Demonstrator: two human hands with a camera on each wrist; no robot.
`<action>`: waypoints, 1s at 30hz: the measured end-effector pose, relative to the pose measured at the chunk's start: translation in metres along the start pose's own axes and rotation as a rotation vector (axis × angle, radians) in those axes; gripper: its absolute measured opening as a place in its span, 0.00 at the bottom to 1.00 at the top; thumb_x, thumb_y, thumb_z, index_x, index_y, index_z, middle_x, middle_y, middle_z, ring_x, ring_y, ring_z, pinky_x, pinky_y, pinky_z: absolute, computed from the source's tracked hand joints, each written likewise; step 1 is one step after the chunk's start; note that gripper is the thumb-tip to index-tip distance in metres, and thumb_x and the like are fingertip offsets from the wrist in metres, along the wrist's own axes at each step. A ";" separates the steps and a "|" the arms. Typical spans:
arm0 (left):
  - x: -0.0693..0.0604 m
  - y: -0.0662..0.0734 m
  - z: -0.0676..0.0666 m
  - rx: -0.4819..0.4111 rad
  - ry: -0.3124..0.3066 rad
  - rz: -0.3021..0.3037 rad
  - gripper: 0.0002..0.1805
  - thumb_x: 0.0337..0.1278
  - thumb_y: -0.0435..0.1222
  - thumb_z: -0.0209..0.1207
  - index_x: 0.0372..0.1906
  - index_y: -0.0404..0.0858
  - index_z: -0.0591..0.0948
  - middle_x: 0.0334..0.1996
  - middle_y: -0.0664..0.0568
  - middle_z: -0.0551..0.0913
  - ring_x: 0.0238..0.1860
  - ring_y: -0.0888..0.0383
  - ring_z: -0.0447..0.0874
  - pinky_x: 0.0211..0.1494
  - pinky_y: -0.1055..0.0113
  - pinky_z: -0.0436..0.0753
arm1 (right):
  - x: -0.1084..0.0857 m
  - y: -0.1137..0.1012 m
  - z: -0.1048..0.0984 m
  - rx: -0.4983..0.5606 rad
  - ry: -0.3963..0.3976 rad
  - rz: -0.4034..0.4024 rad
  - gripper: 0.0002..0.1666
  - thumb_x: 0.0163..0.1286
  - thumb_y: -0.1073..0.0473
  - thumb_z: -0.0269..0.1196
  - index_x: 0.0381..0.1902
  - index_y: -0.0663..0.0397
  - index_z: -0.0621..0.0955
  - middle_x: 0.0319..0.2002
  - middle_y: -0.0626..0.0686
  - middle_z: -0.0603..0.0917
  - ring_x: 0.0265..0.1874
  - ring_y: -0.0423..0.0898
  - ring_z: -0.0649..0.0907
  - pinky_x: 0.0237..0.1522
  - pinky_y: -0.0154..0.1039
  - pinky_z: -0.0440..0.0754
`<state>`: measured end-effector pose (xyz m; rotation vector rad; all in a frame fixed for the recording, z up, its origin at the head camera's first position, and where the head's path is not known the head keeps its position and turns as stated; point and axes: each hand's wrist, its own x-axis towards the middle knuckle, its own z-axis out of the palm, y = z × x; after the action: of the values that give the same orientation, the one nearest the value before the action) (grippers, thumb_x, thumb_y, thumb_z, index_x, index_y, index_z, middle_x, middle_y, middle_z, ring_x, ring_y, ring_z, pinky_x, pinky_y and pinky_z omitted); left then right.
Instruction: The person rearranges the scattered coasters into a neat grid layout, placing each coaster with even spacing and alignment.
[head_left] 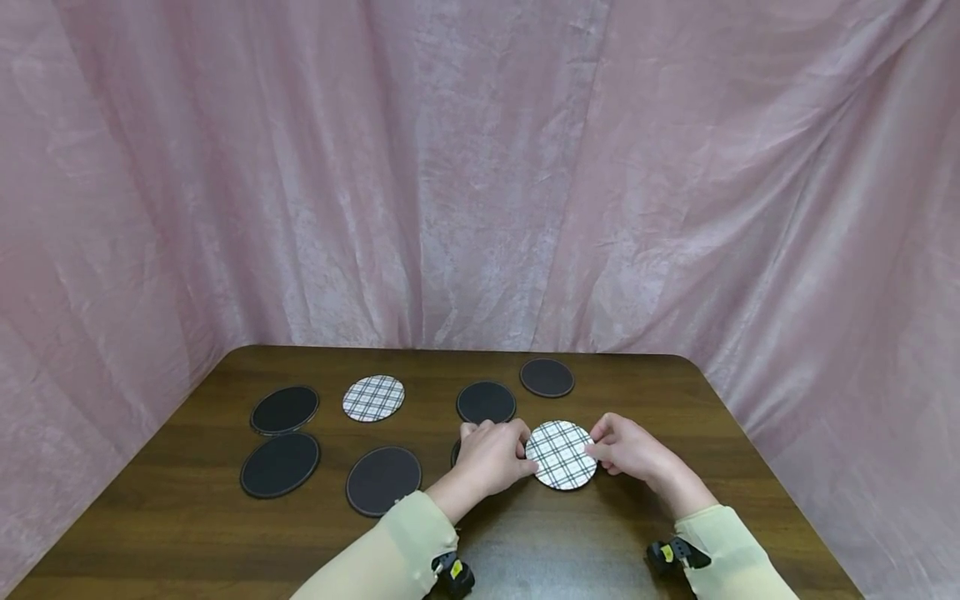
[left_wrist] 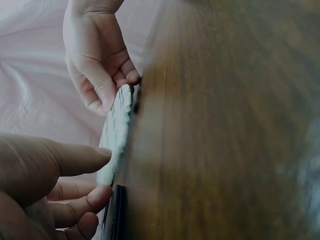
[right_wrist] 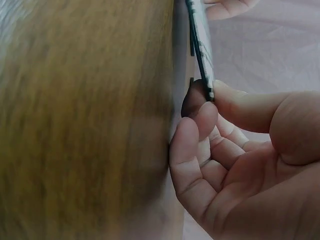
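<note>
The left hand [head_left: 491,458] and the right hand [head_left: 633,450] each pinch an edge of one plaid disc [head_left: 561,455], thumbs on the patterned face and fingers beneath. Gripping opposite edges probably keeps it steady and leaves most of the pattern uncovered. The disc sits between the hands, its right edge raised off the counter [head_left: 150,533], which gives the fingers room underneath.

Partly hidden behind the left hand lies a dark disc [head_left: 455,452]; another dark disc [head_left: 486,402] lies just beyond. A second plaid disc [head_left: 373,397] lies pattern up farther left. The remaining dark discs [head_left: 383,481] lie flat and spread out, seemingly so each can be reached singly. Pink cloth [head_left: 480,183] hangs behind.
</note>
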<state>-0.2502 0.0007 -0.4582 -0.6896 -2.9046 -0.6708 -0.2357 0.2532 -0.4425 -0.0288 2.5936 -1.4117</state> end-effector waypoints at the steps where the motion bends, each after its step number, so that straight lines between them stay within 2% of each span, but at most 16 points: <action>1: 0.000 0.000 0.000 0.005 0.001 0.005 0.19 0.59 0.48 0.81 0.49 0.45 0.88 0.28 0.67 0.82 0.37 0.59 0.76 0.56 0.47 0.68 | 0.000 0.000 0.000 0.007 0.001 -0.001 0.14 0.77 0.67 0.69 0.49 0.68 0.74 0.34 0.54 0.83 0.32 0.49 0.79 0.35 0.44 0.81; 9: 0.001 0.001 -0.001 0.056 0.009 0.020 0.20 0.58 0.48 0.81 0.50 0.45 0.90 0.26 0.66 0.78 0.37 0.59 0.76 0.55 0.47 0.69 | 0.001 0.003 0.000 0.024 -0.001 -0.017 0.14 0.77 0.68 0.69 0.49 0.69 0.75 0.34 0.54 0.83 0.32 0.49 0.78 0.35 0.44 0.80; 17: 0.000 -0.001 0.001 0.121 0.013 0.021 0.20 0.57 0.51 0.82 0.48 0.47 0.91 0.27 0.64 0.78 0.36 0.59 0.76 0.54 0.48 0.70 | 0.001 0.002 0.002 -0.028 -0.002 -0.013 0.13 0.76 0.67 0.70 0.48 0.67 0.76 0.33 0.53 0.84 0.31 0.48 0.79 0.34 0.42 0.81; 30: -0.002 -0.002 -0.001 0.136 -0.016 0.024 0.19 0.58 0.51 0.81 0.49 0.47 0.92 0.33 0.61 0.82 0.38 0.58 0.77 0.53 0.49 0.70 | 0.001 -0.003 0.005 -0.115 0.019 -0.021 0.11 0.76 0.65 0.71 0.46 0.63 0.79 0.33 0.53 0.83 0.30 0.48 0.81 0.33 0.43 0.83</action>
<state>-0.2498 -0.0020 -0.4586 -0.7152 -2.9176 -0.4622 -0.2359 0.2475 -0.4426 -0.0590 2.6940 -1.2740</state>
